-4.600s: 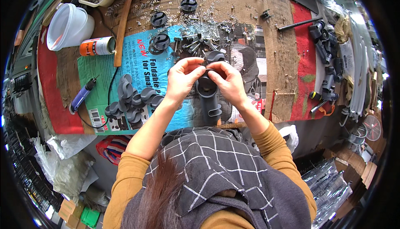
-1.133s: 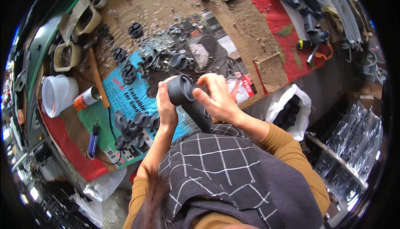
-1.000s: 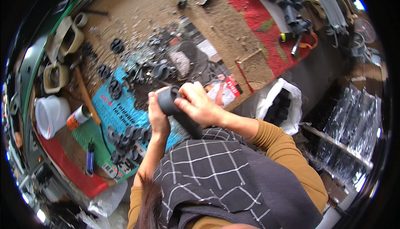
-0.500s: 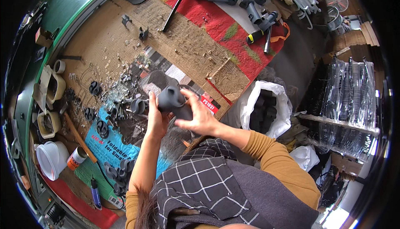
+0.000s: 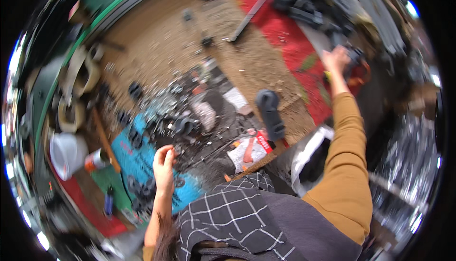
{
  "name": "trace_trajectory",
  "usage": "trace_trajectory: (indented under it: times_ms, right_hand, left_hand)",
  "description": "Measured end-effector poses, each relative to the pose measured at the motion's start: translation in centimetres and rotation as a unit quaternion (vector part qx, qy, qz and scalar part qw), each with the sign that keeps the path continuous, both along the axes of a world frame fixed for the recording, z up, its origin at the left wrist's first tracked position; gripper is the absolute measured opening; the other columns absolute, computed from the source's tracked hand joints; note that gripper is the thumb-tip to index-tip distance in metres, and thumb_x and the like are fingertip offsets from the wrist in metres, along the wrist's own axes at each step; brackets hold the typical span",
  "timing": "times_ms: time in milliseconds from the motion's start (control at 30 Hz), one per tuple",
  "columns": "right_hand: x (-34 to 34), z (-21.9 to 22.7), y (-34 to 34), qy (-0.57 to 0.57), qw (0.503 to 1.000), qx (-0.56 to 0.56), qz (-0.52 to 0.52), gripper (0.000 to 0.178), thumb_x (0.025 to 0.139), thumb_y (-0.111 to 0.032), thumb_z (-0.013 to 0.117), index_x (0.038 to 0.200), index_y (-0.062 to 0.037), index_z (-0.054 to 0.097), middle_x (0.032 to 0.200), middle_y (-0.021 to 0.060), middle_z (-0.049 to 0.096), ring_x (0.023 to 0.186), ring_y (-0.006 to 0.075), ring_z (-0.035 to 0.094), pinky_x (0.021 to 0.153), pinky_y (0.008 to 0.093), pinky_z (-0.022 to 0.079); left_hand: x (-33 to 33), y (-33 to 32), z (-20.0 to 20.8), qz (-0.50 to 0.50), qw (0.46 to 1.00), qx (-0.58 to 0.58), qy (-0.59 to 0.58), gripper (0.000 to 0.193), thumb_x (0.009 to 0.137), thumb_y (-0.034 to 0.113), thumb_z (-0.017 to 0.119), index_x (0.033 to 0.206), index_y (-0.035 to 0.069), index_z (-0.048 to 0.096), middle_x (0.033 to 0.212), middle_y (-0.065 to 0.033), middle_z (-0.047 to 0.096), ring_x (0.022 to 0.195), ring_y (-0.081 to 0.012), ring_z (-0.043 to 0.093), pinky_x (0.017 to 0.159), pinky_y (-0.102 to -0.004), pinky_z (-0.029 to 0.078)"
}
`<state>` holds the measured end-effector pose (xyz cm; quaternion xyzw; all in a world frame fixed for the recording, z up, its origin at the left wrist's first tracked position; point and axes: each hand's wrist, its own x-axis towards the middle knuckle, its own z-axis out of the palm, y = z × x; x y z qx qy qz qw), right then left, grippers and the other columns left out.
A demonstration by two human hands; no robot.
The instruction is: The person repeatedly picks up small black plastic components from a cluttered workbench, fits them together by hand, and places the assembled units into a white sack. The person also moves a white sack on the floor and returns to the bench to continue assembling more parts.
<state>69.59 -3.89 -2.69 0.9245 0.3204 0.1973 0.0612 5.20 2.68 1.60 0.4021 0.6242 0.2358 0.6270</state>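
Observation:
A dark grey plastic tube-like fitting with a rounded socket end (image 5: 270,113) lies on the cardboard at the table's near edge, away from both hands. My left hand (image 5: 164,166) hovers over the blue printed sheet (image 5: 130,149), its fingers curled against the thumb; whether something small is between them is hidden. Close by is a grey curved clip (image 5: 184,127) among small metal hardware (image 5: 164,101). Stretched out to the far right, my right hand (image 5: 336,60) is at the edge of a heap of dark grey fittings (image 5: 304,9); motion smears its fingers.
A dark rod (image 5: 250,14) lies across the cardboard and red cloth (image 5: 285,42). White tubs (image 5: 68,154), a can (image 5: 97,159) and a wooden stick (image 5: 105,140) stand or lie at the left. A white bag (image 5: 308,154) hangs below the right edge, under my right arm.
The grey fitting has left my hands and lies on the cardboard. My right hand has swung far right to the heap; my left has drawn back nearer my body. The whole view has shifted.

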Motion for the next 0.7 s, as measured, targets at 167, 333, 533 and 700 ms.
trace_trajectory:
  times_ms: [167, 333, 533, 700]
  right_hand:
    - [9.6, -2.3, 0.7, 0.025, 0.981, -0.136, -0.138, 0.07, 0.078, -0.058, 0.062, 0.119, -0.0014, 0.054, 0.114, 0.0191, 0.063, 0.108, 0.0363, 0.06, 0.094, 0.0467, 0.039]
    - [7.6, -3.9, 2.1, 0.12, 0.982, 0.023, -0.145, 0.078, 0.065, -0.051, 0.072, 0.118, 0.0032, 0.054, 0.12, 0.0236, 0.058, 0.108, 0.0351, 0.057, 0.1, 0.0418, 0.038]
    - [-11.4, 1.2, 0.3, 0.283, 0.897, 0.314, 0.13, 0.053, 0.078, -0.022, 0.075, 0.112, 0.0034, 0.044, 0.106, 0.0179, 0.054, 0.094, 0.0259, 0.056, 0.085, 0.0361, 0.045]
    - [-31.3, 5.1, -4.8, 0.346, 0.828, 0.139, 0.419, 0.062, 0.076, -0.002, 0.069, 0.131, 0.0001, 0.042, 0.125, 0.0187, 0.048, 0.117, 0.0361, 0.047, 0.098, 0.0434, 0.04]
  left_hand:
    - [-1.1, -0.4, -1.3, 0.024, 0.99, 0.117, 0.079, 0.021, 0.085, 0.011, 0.067, 0.103, 0.002, 0.061, 0.093, -0.0013, 0.062, 0.084, -0.0086, 0.057, 0.077, -0.0239, 0.047]
    - [1.6, 3.1, -2.0, -0.027, 0.97, 0.191, 0.149, 0.018, 0.081, 0.011, 0.069, 0.097, 0.005, 0.066, 0.086, -0.0045, 0.062, 0.073, -0.0129, 0.059, 0.069, -0.0263, 0.049]
    - [5.3, 4.8, -1.6, -0.186, 0.925, 0.227, 0.24, 0.031, 0.073, 0.018, 0.077, 0.096, 0.003, 0.063, 0.089, -0.0098, 0.061, 0.073, -0.0221, 0.059, 0.068, -0.0333, 0.049]
    - [5.1, 2.9, -2.5, -0.152, 0.902, 0.251, 0.317, 0.054, 0.069, 0.025, 0.081, 0.11, 0.005, 0.052, 0.103, -0.0125, 0.052, 0.089, -0.0272, 0.055, 0.078, -0.0381, 0.047]
